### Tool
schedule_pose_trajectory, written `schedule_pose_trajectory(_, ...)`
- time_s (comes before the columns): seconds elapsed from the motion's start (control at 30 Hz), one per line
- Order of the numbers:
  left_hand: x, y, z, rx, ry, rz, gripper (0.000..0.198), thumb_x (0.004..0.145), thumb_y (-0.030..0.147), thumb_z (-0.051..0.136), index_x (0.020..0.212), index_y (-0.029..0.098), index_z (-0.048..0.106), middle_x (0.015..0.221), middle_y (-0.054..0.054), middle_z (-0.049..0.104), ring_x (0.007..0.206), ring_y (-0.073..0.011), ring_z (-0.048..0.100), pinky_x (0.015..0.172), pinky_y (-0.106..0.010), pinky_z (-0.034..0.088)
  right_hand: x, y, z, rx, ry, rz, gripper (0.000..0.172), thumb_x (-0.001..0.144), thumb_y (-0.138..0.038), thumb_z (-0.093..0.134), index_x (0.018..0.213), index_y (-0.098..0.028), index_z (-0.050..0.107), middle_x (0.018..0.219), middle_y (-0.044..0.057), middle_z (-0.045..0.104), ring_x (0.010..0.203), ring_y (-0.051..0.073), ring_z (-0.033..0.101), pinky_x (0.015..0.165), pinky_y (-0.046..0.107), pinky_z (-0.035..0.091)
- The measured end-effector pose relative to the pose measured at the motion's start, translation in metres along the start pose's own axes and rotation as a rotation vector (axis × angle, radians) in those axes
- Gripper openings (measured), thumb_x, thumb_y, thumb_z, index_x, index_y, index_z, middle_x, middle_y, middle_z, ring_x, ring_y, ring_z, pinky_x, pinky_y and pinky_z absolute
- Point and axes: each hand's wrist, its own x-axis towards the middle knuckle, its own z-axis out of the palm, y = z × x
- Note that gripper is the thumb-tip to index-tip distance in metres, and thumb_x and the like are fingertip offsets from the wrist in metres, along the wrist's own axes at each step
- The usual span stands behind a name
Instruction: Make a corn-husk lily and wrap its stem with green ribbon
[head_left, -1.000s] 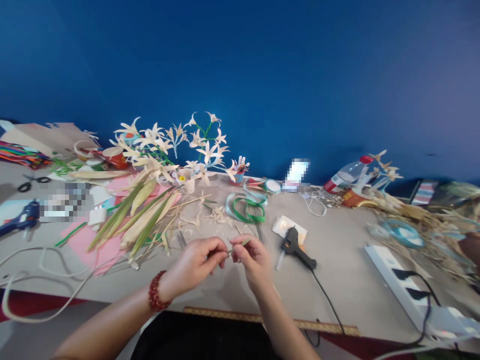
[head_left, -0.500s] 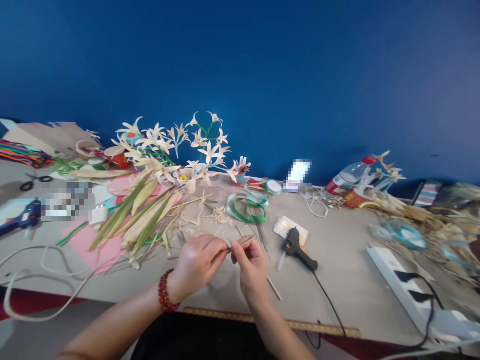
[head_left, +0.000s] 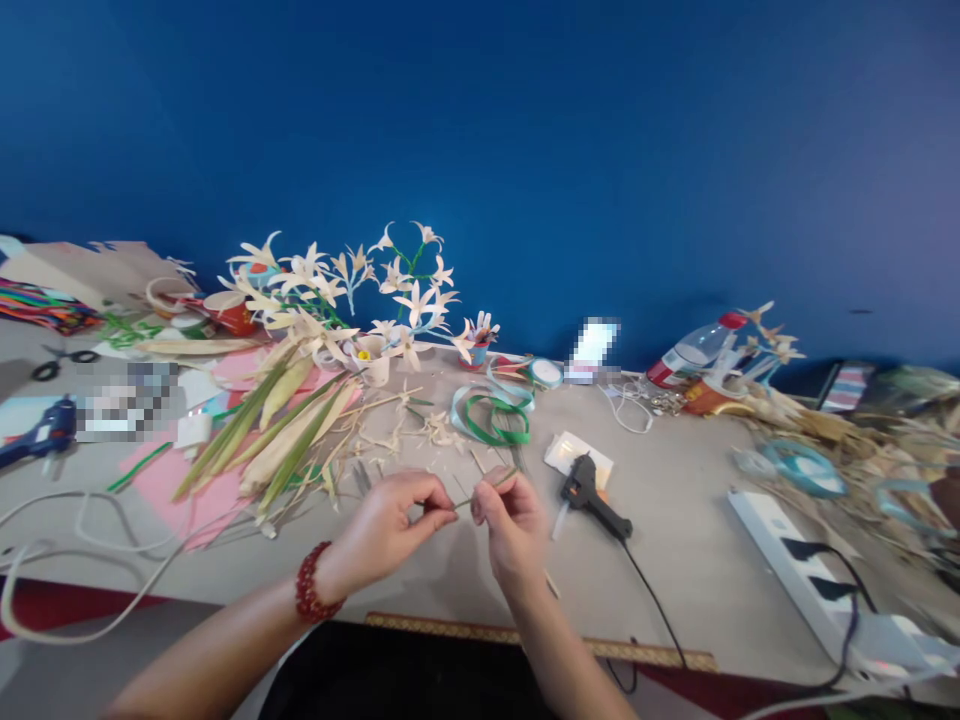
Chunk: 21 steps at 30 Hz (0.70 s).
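Observation:
My left hand (head_left: 401, 515), with a red bead bracelet (head_left: 315, 583) on its wrist, is closed in a pinch over the near middle of the table. Between the two hands runs a thin greenish strip (head_left: 463, 503), perhaps husk or a wrapped stem; I cannot tell which. My right hand (head_left: 514, 520) pinches the same strip, and its tip pokes out above the fingers. Behind the hands lie a green ribbon loop (head_left: 501, 432) and scattered pale husk scraps (head_left: 439, 430). A black glue gun (head_left: 594, 497) rests right of my right hand, partly on a small white box (head_left: 574, 452).
Green-and-cream corn husks (head_left: 300, 440) lie on pink paper (head_left: 161, 490) at left. White husk flowers (head_left: 322, 275) stand behind them. A blue glue gun (head_left: 45, 430) and scissors (head_left: 64, 360) are far left. At right are a power strip (head_left: 780, 560) and a plastic bottle (head_left: 694, 350).
My hands have drawn slightly apart, the left one moving left and the right one a little right, so more of the strip shows between them.

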Motion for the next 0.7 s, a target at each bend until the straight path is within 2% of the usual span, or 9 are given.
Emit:
schedule_pose_trajectory(0.13,0.001,-0.003,0.007,0.274,0.132,0.230,0.019,0.091,0.021,0.053,0.075,0.021,0.062,0.069,-0.002,0.065,0.073,-0.0188,0.057,0.083,-0.036,0.043,-0.002,0.005,0.006,-0.027,0.145,-0.017,0.034,0.083,-0.036,0.071,0.066,-0.022,0.045,0.055,-0.007,0.045,0.051,0.011,0.042,0.053,0.024,0.036)
schedule_pose_trajectory(0.2,0.002,-0.005,0.010,0.345,0.185,0.270,0.021,0.092,0.018,0.050,0.076,0.021,0.064,0.070,-0.003,0.066,0.072,-0.0190,0.057,0.083,-0.037,0.042,-0.002,0.005,0.009,-0.035,0.194,-0.059,0.033,0.084,-0.034,0.071,0.066,-0.021,0.046,0.056,-0.007,0.045,0.053,0.010,0.042,0.056,0.024,0.037)
schedule_pose_trajectory(0.3,0.001,-0.005,0.013,0.297,0.170,0.220,0.019,0.093,0.021,0.050,0.083,0.021,0.066,0.074,-0.004,0.067,0.071,-0.0182,0.058,0.074,-0.032,0.043,0.000,0.002,0.010,-0.005,0.210,-0.093,0.032,0.084,-0.031,0.071,0.067,-0.021,0.047,0.058,-0.007,0.046,0.054,0.010,0.044,0.056,0.024,0.037)
schedule_pose_trajectory(0.47,0.000,0.002,0.006,-0.025,-0.017,0.037,0.018,0.094,0.027,0.050,0.096,0.020,0.066,0.082,-0.004,0.069,0.070,-0.0151,0.060,0.066,-0.025,0.045,0.004,-0.003,0.003,0.068,0.174,-0.001,0.034,0.082,-0.034,0.073,0.066,-0.021,0.046,0.052,-0.008,0.045,0.049,0.009,0.045,0.052,0.023,0.036)
schedule_pose_trajectory(0.57,-0.001,0.005,0.000,-0.105,-0.077,-0.027,0.024,0.096,0.027,0.046,0.087,0.018,0.066,0.075,-0.002,0.067,0.061,-0.0117,0.055,0.061,-0.022,0.042,0.006,-0.006,0.000,0.158,0.124,0.081,0.033,0.079,-0.035,0.076,0.065,-0.020,0.049,0.050,-0.009,0.044,0.046,0.009,0.045,0.050,0.023,0.037)
schedule_pose_trajectory(0.7,0.000,0.004,-0.002,-0.211,-0.108,-0.103,0.027,0.094,0.029,0.049,0.076,0.017,0.063,0.069,-0.001,0.064,0.056,-0.0097,0.051,0.056,-0.021,0.040,0.006,-0.012,-0.006,0.221,-0.052,0.187,0.022,0.075,-0.037,0.078,0.077,-0.020,0.065,0.059,-0.004,0.057,0.048,0.009,0.048,0.052,0.025,0.042)
